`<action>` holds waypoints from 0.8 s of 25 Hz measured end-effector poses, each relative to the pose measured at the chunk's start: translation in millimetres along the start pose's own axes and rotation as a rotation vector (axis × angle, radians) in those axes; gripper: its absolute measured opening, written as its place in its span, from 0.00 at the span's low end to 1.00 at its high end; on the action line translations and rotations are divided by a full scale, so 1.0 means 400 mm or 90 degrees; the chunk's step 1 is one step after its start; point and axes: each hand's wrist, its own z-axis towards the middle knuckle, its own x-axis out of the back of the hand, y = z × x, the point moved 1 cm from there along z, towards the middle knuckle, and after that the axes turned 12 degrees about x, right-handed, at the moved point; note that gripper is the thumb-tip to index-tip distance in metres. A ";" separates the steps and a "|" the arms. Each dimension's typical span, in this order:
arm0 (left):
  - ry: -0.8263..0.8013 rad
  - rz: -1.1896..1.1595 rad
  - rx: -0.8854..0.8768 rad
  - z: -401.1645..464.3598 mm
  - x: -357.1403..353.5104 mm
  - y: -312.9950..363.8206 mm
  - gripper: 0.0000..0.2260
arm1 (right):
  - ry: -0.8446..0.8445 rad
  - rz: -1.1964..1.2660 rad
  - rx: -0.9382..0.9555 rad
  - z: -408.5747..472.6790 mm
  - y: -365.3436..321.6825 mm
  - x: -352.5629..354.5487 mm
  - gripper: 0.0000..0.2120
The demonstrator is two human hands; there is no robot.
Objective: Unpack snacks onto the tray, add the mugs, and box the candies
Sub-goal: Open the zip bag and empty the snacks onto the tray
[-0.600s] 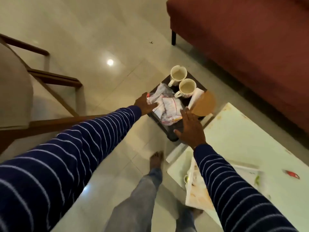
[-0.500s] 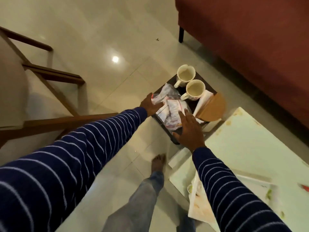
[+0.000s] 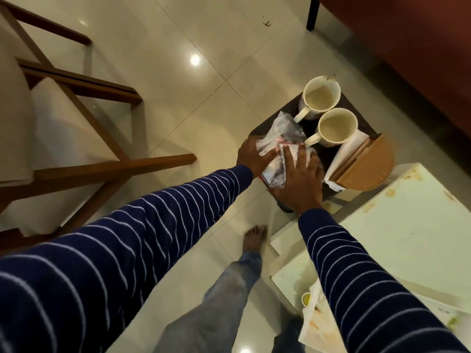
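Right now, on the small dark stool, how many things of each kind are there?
Mugs: 2, far mug and near mug
Clear snack bags, a bundle under both hands: number cannot tell, counted as 1 bundle
Round brown box: 1
Total: 4

Clear crinkled snack packets [image 3: 280,146] with red and white print lie heaped on the near end of a dark tray [image 3: 328,155], under and between the fingers [image 3: 302,159] of both hands. Past the fingertips, two cream mugs stand upright and empty on the tray, handles toward the packets: the far mug [image 3: 321,97] and the near mug [image 3: 337,126], close together.
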 end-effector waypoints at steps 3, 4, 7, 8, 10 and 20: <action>-0.056 -0.140 0.137 -0.008 0.007 -0.008 0.31 | 0.026 0.045 0.001 0.006 -0.013 -0.011 0.46; -0.083 -0.185 0.178 -0.013 0.015 -0.009 0.32 | 0.033 0.057 0.007 0.003 -0.014 -0.011 0.45; -0.175 -0.267 0.237 -0.033 0.050 -0.006 0.24 | 0.059 0.098 0.050 -0.016 -0.001 -0.001 0.44; -0.208 -0.288 0.245 -0.047 0.063 -0.004 0.20 | 0.071 0.121 0.069 -0.026 0.007 0.005 0.43; -0.265 -0.335 0.261 -0.094 0.087 0.007 0.14 | 0.107 0.179 0.099 -0.061 0.019 0.024 0.41; -0.398 -0.313 0.097 -0.535 0.197 0.206 0.22 | 0.300 0.861 -0.015 -0.413 0.005 0.317 0.36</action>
